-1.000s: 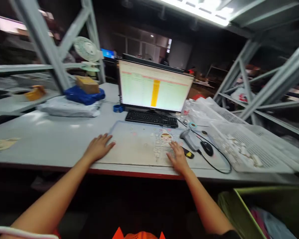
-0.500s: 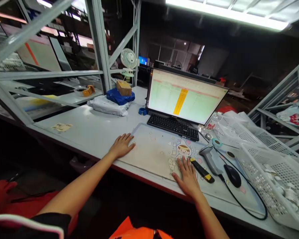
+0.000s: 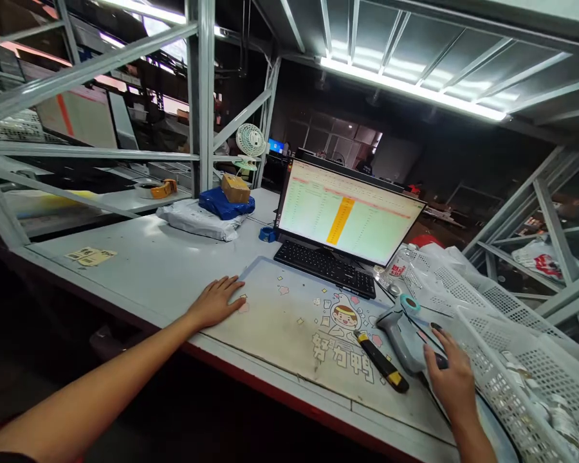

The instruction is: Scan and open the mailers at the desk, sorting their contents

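Note:
My left hand (image 3: pixel 215 302) lies flat at the left edge of the printed desk mat (image 3: pixel 270 328), fingers outstretched and holding nothing. On the right side of the mat, my right hand (image 3: pixel 453 376) covers a black computer mouse (image 3: pixel 441 361), which shows only in part between thumb and fingers. Just left of that hand rests a grey barcode scanner (image 3: pixel 399 341) with a cable. A black and yellow utility knife (image 3: pixel 382 361) lies on the mat beside the scanner.
A monitor (image 3: pixel 309 206) showing a spreadsheet stands behind a black keyboard (image 3: pixel 323 267). White plastic baskets (image 3: pixel 492 360) with small containers line the right side. Parcels (image 3: pixel 197 218), a small box (image 3: pixel 235 188) and a blue tape roll (image 3: pixel 267 234) sit at the back left.
My right hand has moved right, from lying open beside the utility knife to the mouse. My left hand stays flat near the mat's left edge. The camera view has shifted.

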`<control>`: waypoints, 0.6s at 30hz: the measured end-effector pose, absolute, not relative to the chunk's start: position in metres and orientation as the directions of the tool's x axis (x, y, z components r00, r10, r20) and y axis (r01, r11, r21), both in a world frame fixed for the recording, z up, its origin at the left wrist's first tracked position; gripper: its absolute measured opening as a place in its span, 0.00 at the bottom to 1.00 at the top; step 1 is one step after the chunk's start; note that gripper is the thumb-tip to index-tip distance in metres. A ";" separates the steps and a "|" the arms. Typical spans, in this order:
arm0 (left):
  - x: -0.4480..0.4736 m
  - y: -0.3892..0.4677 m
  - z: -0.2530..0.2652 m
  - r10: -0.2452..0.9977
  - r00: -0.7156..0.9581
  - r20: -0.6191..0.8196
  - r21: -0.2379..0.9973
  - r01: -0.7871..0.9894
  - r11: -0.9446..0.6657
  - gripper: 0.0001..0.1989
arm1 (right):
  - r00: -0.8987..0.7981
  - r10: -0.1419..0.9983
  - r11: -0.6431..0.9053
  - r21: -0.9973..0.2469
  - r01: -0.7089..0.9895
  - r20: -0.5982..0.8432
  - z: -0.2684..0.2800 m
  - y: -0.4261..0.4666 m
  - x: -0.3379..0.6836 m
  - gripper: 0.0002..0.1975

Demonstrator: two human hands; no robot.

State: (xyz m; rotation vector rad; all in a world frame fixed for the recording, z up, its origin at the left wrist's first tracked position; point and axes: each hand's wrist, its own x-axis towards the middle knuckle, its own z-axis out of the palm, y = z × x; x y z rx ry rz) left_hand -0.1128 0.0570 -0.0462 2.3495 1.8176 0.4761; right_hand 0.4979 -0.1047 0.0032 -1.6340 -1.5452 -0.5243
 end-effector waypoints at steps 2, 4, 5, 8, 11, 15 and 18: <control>-0.113 0.057 -0.047 0.960 0.220 0.172 0.297 0.918 -0.263 0.38 | 0.158 0.657 -0.011 -0.200 0.980 0.737 -0.007 -0.093 0.541 0.35; -0.114 0.058 -0.048 0.960 0.213 0.183 0.302 0.917 -0.261 0.38 | 0.173 0.698 -0.088 -0.155 0.984 0.695 -0.025 -0.085 0.565 0.38; -0.114 0.059 -0.049 0.959 0.209 0.190 0.305 0.916 -0.260 0.37 | 0.184 0.709 -0.115 -0.145 0.983 0.681 -0.035 -0.082 0.570 0.38; -0.116 0.059 -0.050 0.960 0.201 0.197 0.321 0.912 -0.257 0.37 | 0.196 0.705 -0.131 -0.146 0.980 0.682 -0.060 -0.080 0.573 0.35; -0.118 0.058 -0.050 0.963 0.191 0.188 0.347 0.905 -0.247 0.37 | 0.231 0.673 -0.167 -0.159 0.973 0.703 -0.071 -0.083 0.579 0.33; -0.120 0.058 -0.052 0.968 0.170 0.185 0.363 0.904 -0.228 0.37 | 0.337 0.672 -0.266 -0.209 0.941 0.659 -0.083 -0.088 0.605 0.35; -0.122 0.060 -0.053 0.969 0.166 0.181 0.348 0.911 -0.220 0.37 | 0.392 0.725 -0.302 -0.249 0.920 0.567 -0.091 -0.092 0.618 0.38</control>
